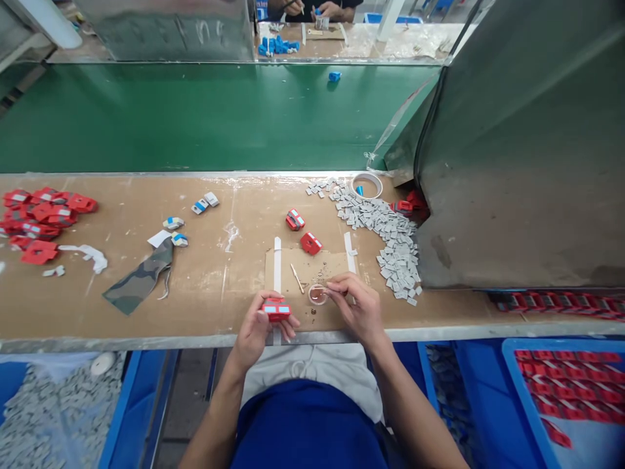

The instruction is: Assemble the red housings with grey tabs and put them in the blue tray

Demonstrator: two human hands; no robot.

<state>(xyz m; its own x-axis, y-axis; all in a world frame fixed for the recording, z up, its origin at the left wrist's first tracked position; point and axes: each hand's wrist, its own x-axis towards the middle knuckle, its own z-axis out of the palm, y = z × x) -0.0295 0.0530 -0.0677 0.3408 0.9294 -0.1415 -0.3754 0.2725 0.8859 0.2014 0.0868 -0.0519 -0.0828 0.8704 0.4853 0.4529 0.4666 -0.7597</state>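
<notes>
My left hand (256, 326) holds a red toy-like part (277, 310) with two pale windows, near the table's front edge. Fingers of my right hand (355, 303) are pinched together at the right rim of a small round dish (317, 295) with brownish contents; what they hold is too small to make out. A thin pale stick (297, 279) lies left of the dish. Beyond it, two more red parts, one (295, 219) behind the other (311, 243), rest near a cardboard sheet (286, 267) between white tape strips.
Many grey tiles (400, 260) and a tape roll (366, 186) lie at right. Red parts (41, 215) are heaped at left, near a camouflage cloth (141, 277). A green belt (195, 117) crosses behind. A metal panel (527, 163) stands right. Across the belt, another person's hands (329, 10) show.
</notes>
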